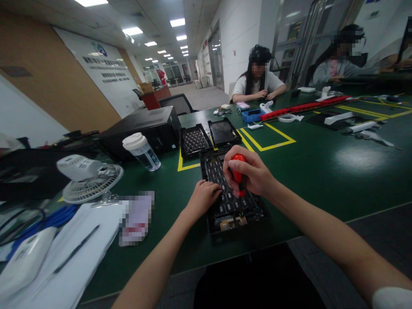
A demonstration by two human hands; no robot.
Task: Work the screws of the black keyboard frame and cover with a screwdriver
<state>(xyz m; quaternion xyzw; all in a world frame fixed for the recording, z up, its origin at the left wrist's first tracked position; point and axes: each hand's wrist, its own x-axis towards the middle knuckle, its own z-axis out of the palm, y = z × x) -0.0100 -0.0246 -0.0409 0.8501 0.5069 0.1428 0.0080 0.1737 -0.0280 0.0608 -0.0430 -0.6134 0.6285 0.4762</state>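
My right hand [249, 171] is wrapped round the red handle of a screwdriver [238, 168], held upright over a black case [210, 224]. Its tip is hard to make out against the dark parts below. Inside the case are rows of dark oval shapes, with a brownish component [225, 224] at the near end. My left hand [203, 197] grips the case's left edge, its fingers curled over onto the inside. Just beyond the case lie two black tray-like parts, one with a bumpy grid [195, 141] and one flatter [224, 131].
A lidded bottle [141, 151], a white fan [93, 182] and clipboard papers [93, 240] with a pen stand on the left. Behind them is a black computer case [144, 124]. Yellow tape [277, 146] marks the green table. Two people sit across it, near a blue box [252, 115].
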